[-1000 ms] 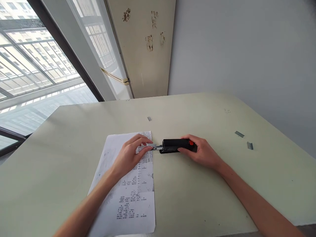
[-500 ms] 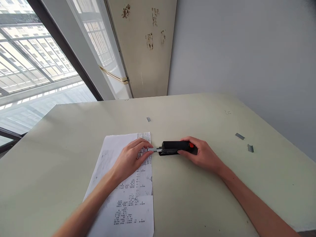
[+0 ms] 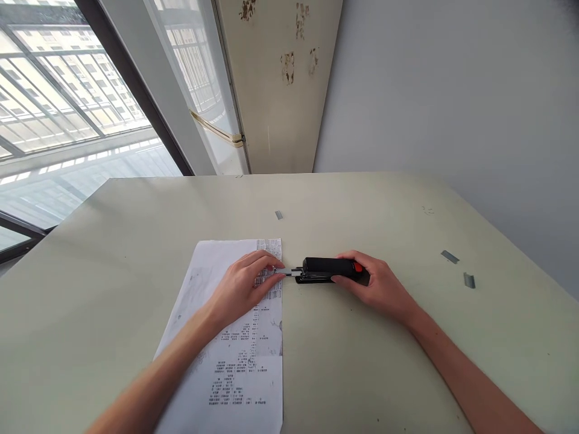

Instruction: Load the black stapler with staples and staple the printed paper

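Note:
A black stapler with a red patch near its right end lies sideways on the table, just right of a printed sheet of paper. Its right end is gripped by my right hand, thumb in front and fingers behind. From the stapler's left end sticks out a narrow metal slide. My left hand rests over the paper's upper right part and pinches the tip of that slide between thumb and fingers. The fingertips partly cover the slide's end, so whether staples are there I cannot tell.
Small grey tape pieces stick to the pale table: one tape piece beyond the paper, two more, including a tape piece, at the right. A grey wall and a stained panel stand behind. Windows are at the left.
The whole view has shifted slightly, so the table's contents appear a little further right. Both hands keep the same hold, and the stapler and slide look unchanged against the paper.

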Action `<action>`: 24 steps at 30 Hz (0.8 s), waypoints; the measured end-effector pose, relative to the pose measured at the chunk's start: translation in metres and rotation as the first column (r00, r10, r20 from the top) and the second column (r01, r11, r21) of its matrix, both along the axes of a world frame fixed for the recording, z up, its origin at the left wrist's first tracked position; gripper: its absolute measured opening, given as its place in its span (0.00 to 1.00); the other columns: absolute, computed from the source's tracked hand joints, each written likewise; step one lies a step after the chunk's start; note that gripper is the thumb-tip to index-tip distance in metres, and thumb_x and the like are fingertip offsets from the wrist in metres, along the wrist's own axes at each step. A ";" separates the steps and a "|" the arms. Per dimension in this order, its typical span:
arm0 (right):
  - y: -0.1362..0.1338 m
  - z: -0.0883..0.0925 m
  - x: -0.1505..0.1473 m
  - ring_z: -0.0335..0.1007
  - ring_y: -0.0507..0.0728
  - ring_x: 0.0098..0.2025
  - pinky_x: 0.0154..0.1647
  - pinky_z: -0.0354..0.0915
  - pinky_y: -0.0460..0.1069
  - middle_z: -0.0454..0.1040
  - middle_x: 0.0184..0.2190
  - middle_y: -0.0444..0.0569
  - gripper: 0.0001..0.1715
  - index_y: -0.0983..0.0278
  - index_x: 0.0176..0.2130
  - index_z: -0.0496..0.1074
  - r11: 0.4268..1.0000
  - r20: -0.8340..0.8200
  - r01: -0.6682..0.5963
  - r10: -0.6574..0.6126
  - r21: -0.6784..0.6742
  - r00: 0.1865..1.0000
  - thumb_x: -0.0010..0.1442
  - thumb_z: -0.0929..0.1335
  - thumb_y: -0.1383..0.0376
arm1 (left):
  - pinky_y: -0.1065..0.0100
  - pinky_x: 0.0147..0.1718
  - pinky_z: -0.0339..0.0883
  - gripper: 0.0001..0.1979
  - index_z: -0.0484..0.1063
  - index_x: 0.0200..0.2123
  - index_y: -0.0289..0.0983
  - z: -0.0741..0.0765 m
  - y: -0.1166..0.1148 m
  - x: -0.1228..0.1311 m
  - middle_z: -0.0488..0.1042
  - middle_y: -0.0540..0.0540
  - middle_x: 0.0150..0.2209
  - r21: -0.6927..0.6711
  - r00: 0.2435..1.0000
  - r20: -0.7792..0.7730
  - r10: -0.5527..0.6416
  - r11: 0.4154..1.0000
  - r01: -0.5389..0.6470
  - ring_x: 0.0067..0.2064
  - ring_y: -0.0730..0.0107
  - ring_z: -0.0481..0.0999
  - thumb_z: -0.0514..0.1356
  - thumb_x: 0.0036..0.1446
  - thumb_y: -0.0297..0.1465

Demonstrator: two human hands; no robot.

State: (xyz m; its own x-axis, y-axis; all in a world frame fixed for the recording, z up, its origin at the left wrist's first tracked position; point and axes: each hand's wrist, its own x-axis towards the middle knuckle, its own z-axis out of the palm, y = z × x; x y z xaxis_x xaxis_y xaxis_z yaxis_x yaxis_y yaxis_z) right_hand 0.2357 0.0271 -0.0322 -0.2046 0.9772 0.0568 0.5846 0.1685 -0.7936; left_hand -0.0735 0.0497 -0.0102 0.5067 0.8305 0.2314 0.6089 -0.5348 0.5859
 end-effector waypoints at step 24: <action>0.003 0.002 -0.001 0.75 0.60 0.40 0.39 0.71 0.53 0.81 0.41 0.47 0.18 0.55 0.49 0.76 0.999 -0.035 -0.023 0.021 -0.046 0.999 0.66 0.71 0.48 | 0.58 0.48 0.75 0.12 0.78 0.50 0.43 -0.001 0.006 -0.010 0.82 0.45 0.47 0.041 0.998 -0.048 -0.046 0.998 0.048 0.47 0.60 0.80 0.61 0.71 0.42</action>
